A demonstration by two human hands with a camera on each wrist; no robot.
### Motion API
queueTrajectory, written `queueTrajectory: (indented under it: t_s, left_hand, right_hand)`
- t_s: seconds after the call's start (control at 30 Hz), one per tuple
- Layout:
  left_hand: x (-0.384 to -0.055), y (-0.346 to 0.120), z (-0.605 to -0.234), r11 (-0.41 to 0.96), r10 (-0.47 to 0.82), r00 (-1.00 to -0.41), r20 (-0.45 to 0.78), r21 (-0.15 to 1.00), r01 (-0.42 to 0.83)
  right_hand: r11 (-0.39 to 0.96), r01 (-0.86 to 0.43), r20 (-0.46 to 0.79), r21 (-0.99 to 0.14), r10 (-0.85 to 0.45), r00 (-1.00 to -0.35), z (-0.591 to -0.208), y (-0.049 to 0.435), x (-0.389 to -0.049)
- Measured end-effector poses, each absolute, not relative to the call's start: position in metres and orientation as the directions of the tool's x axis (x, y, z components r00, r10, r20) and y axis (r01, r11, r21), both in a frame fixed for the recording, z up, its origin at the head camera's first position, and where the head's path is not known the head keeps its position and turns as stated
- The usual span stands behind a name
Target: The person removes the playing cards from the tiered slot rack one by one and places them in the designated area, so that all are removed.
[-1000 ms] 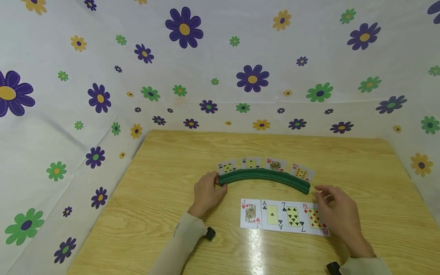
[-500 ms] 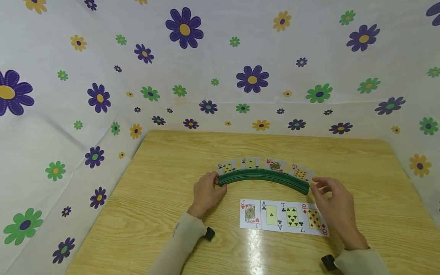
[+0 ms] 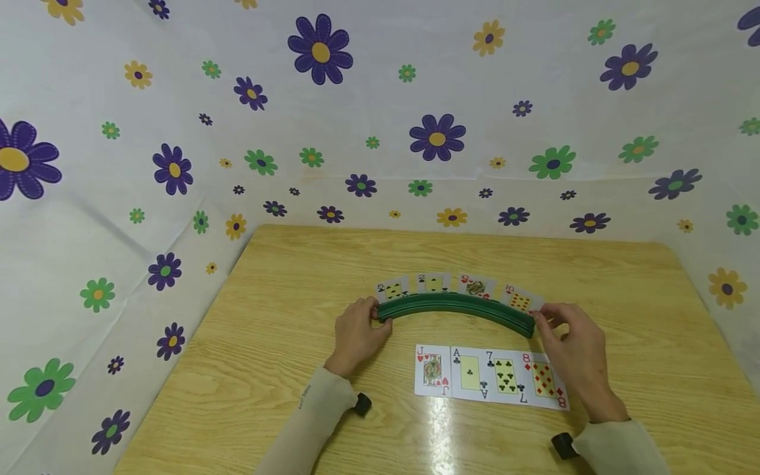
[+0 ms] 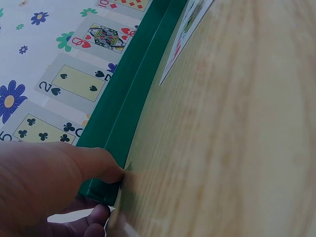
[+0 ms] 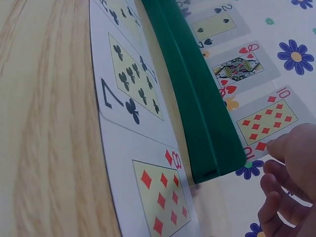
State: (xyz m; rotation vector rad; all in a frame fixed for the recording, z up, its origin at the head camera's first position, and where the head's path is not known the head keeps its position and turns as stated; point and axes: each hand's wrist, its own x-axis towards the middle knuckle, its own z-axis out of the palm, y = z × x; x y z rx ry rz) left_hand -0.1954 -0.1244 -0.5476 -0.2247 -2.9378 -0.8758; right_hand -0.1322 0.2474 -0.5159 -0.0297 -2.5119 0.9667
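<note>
A curved green playing card holder (image 3: 457, 303) lies across the table, with several cards upright in it. At its left end my left hand (image 3: 355, 336) grips the holder, thumb in front and fingers beneath, as the left wrist view shows. My right hand (image 3: 574, 349) is at the other end, pinching the lower right corner of the ten of diamonds (image 5: 269, 121); its thumb (image 5: 291, 148) lies over the corner. Left of that card stand the queen of hearts (image 5: 239, 69), the two of spades (image 4: 76, 84) and the five of clubs (image 4: 42, 129).
In front of the holder, face-up cards lie in a row: jack of hearts (image 3: 432, 369), ace of clubs (image 3: 470, 373), seven of clubs (image 3: 506, 376) and eight of diamonds (image 3: 543, 379). Flower-patterned white cloth (image 3: 380, 86) hangs behind the wooden table (image 3: 285, 284).
My right hand has moved left and slightly away from me, from beside the holder's right end onto the ten of diamonds' corner. My left hand stays on the holder.
</note>
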Motion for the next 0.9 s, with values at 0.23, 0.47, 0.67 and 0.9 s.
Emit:
queueTrajectory:
  t_s: [0.23,0.47,0.67,0.9]
  left_hand:
    - [-0.196,-0.125,-0.549,0.823,0.115,-0.987,0.108,0.546,0.156]
    - [-0.195,-0.125,-0.548,0.827,0.121,-0.987,0.107,0.538,0.160]
    - [-0.195,-0.125,-0.546,0.830,0.119,-0.986,0.115,0.533,0.162]
    - [-0.194,-0.125,-0.546,0.831,0.122,-0.987,0.109,0.532,0.162]
  right_hand:
    - [0.717,-0.181,0.447,-0.673,0.200,-0.872,-0.513,0.248,-0.131]
    - [0.669,-0.250,0.481,-0.700,0.184,-0.857,-0.513,0.246,-0.125]
    - [0.638,-0.282,0.477,-0.716,0.153,-0.865,-0.521,0.235,-0.114]
    - [0.604,-0.260,0.410,-0.753,0.123,-0.904,-0.527,0.219,-0.095]
